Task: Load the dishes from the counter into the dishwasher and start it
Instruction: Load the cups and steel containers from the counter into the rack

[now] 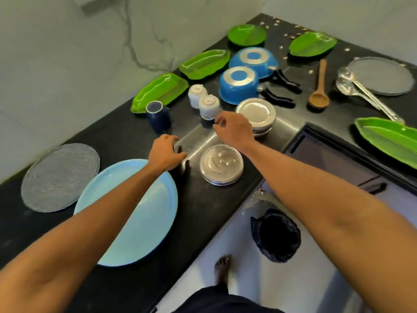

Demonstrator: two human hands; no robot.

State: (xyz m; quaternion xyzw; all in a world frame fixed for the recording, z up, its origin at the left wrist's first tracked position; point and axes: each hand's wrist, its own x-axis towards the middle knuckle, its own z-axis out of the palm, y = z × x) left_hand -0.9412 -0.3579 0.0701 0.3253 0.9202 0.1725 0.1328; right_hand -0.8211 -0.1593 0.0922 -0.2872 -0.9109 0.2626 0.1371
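Note:
A flat shiny steel tray (198, 141) lies low over the black counter (203, 211) between my hands. My left hand (165, 153) curls its fingers round the tray's left edge. Fingers of my right hand (233, 129) are curled at its far edge, just in front of a white cup (208, 107). Around them stand a second white cup (197, 94), a dark blue mug (158, 115), a stack of steel bowls (256, 114) and a lidded steel dish (222, 164). The dark dishwasher front (327, 159) sits under the counter at the right.
Also on the counter: a light blue plate (135, 211), a glass plate (59, 177), several green leaf-shaped trays (204, 63), two upturned blue pans (239, 84), a wooden spoon (319, 86), steel ladles (361, 91), a grey lid (381, 75). A black-lined bin (276, 236) stands on the floor.

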